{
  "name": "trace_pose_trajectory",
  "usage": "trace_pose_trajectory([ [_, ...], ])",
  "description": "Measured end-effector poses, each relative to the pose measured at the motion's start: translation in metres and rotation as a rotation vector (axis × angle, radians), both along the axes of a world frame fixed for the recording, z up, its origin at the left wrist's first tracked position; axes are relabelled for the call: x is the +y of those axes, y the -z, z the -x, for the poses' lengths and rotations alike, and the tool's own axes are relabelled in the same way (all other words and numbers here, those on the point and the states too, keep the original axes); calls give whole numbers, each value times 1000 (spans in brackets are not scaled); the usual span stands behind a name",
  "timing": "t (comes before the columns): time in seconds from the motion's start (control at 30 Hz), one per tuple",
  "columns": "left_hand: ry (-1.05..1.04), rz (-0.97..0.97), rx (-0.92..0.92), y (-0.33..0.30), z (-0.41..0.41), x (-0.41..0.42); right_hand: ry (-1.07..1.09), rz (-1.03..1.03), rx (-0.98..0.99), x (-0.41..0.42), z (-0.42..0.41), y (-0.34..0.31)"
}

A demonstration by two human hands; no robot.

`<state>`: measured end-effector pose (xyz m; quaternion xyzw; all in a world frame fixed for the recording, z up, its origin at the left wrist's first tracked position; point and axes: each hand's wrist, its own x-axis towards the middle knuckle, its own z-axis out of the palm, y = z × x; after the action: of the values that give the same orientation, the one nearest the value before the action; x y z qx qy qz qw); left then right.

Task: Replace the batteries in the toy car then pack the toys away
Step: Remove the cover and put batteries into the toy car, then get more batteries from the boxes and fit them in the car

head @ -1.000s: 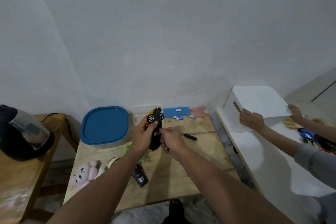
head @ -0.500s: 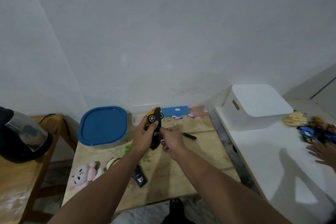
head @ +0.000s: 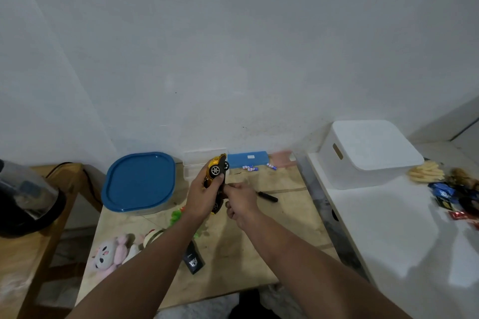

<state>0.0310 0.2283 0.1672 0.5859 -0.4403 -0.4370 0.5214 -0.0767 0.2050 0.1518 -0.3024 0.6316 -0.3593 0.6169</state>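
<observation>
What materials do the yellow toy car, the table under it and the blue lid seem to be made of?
Yellow toy car: probably painted metal or glossy plastic, since its body shines; wheels look like black plastic with silvery hubs.
Table: pale unfinished wood or plywood, with visible grain, seams and stains.
Blue lid: likely moulded plastic, smooth, evenly coloured, with a raised rim.

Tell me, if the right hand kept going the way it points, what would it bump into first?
The right hand points leftward at the yellow toy car held by the left hand, so probably the car's dark underside; it looks nearly touching already, though depth is unclear.
</observation>
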Motion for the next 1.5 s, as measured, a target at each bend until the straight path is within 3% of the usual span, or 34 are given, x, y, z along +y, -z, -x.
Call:
trace_pose_trajectory([
  [0.2,7,-36,-17,12,15,-29,2,-63,-9,-31,15,11],
  [0.37,-26,-130,16,37,30,-56,70,-185,-233,-56,36,23],
  [0.5,-160,-346,139,62,41,-72,158,-254,-327,-80,67,36],
  [0.67,-184,-568,102,114,37,-83,232,-366,-339,-100,106,65],
  [0.87,-118,-715,-61,157,38,-88,142,-459,-302,-113,124,89],
  [1.1,-117,-728,-247,173,39,-95,23,-595,-289,-125,129,97],
  [1.33,-109,-719,-318,175,39,-95,-204,-454,-164,-120,138,96],
  [1.5,-122,-716,-348,175,39,-96,-241,-394,-128,-113,138,94],
])
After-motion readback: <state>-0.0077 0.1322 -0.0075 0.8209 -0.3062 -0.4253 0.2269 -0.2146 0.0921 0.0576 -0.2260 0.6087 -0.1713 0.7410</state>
